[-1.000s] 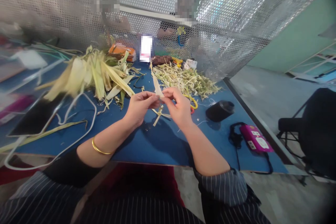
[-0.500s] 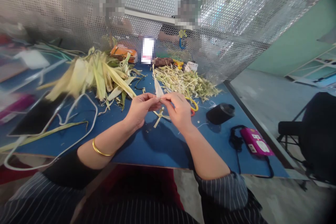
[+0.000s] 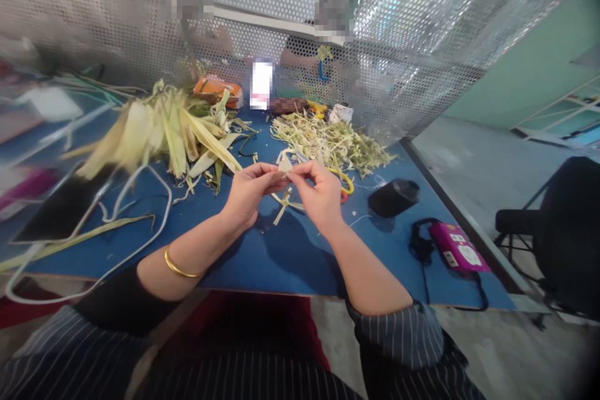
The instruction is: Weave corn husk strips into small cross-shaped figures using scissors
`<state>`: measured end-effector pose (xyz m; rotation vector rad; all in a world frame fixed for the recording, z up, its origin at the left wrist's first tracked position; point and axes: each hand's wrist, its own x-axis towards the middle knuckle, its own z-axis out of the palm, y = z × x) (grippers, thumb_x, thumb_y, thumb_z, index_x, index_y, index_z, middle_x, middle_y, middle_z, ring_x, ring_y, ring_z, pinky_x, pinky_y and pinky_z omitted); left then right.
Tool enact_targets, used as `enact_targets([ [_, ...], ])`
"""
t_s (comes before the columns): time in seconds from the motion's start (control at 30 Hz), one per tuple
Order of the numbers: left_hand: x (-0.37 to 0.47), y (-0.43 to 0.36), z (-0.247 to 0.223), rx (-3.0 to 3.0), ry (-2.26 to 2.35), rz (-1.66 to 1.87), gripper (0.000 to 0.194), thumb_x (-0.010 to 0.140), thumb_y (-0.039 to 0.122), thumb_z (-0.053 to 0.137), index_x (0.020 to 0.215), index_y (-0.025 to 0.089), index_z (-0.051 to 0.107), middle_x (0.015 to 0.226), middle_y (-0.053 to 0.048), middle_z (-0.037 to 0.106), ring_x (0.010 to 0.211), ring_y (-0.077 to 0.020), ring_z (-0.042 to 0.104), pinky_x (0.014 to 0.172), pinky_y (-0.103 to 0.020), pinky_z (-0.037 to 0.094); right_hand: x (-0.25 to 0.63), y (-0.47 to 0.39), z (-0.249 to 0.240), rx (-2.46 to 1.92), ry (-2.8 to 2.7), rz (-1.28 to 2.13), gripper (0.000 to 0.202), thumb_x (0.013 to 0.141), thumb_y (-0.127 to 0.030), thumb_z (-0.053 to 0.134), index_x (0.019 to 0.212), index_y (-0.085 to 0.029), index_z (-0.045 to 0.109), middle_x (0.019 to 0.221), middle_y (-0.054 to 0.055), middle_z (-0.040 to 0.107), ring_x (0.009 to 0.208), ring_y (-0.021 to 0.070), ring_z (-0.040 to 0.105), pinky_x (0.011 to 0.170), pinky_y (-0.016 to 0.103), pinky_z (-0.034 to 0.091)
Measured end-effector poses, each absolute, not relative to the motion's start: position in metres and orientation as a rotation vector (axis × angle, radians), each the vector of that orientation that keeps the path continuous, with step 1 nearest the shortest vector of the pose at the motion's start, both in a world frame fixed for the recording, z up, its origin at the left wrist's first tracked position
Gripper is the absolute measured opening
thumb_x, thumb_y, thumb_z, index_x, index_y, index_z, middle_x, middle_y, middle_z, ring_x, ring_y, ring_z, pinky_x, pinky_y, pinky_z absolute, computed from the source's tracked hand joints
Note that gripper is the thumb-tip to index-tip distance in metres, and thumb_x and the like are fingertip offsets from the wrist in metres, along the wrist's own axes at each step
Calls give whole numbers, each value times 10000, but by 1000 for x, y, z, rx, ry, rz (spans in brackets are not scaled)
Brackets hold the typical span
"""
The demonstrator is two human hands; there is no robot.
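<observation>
Between my fingertips is a pale strip of corn husk point(image 3: 285, 165), pinched from both sides above the table. My left hand point(image 3: 250, 192) is closed on its left side, and my right hand point(image 3: 319, 194) is closed on its right. The husk's upper end bends over, away from me. Just below the hands a small knotted piece of husk point(image 3: 284, 201) lies on the blue table point(image 3: 290, 262). Behind my right hand, yellow-handled scissors point(image 3: 347, 182) are partly hidden. A heap of small husk pieces point(image 3: 328, 137) lies beyond my hands.
Large corn husks point(image 3: 173, 131) are piled at the left, by a dark tablet point(image 3: 60, 206) and a white cable point(image 3: 169, 200). A black thread spool point(image 3: 394, 198) and a magenta power strip point(image 3: 458, 247) lie at the right. A lit phone point(image 3: 261, 84) stands against the perforated screen point(image 3: 281, 31).
The husk strip stood upright with a long pointed tip; now its upper part is bent over and looks shorter. Both hands stay nearly in place, and the view has shifted slightly.
</observation>
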<state>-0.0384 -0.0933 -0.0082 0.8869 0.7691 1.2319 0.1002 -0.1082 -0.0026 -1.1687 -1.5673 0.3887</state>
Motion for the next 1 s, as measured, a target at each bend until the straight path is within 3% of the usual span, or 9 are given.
enact_targets([
  [0.3,-37,-96,-5,1094,839,1268,268,637,345,774,753,128,670,724,-49,708,678,-142,660,740,-271,522,104,-107,-1,-1179,-1580,381,64,809,-223,597,753,-194,604,714,-10,629,668,119,576,671,273,469],
  [0.5,-40,-94,-3,957,829,1242,240,643,331,768,712,139,641,658,-23,684,601,-123,643,693,-259,524,106,-105,-1,-1067,-1692,399,43,833,-220,577,833,-212,619,817,-3,638,745,123,582,746,289,477],
  [0.8,-40,-92,-5,927,841,1249,237,613,296,778,731,131,657,675,-33,683,630,-135,657,731,-279,529,105,-105,-3,-1075,-1674,384,63,808,-232,617,747,-227,625,789,-9,658,785,141,604,777,318,476],
  [1.0,-39,-92,-5,988,827,1267,214,619,274,770,732,136,653,666,-11,667,626,-132,649,733,-282,531,104,-104,-2,-1132,-1555,474,43,754,-214,657,733,-195,625,725,-9,649,687,122,586,681,284,471],
])
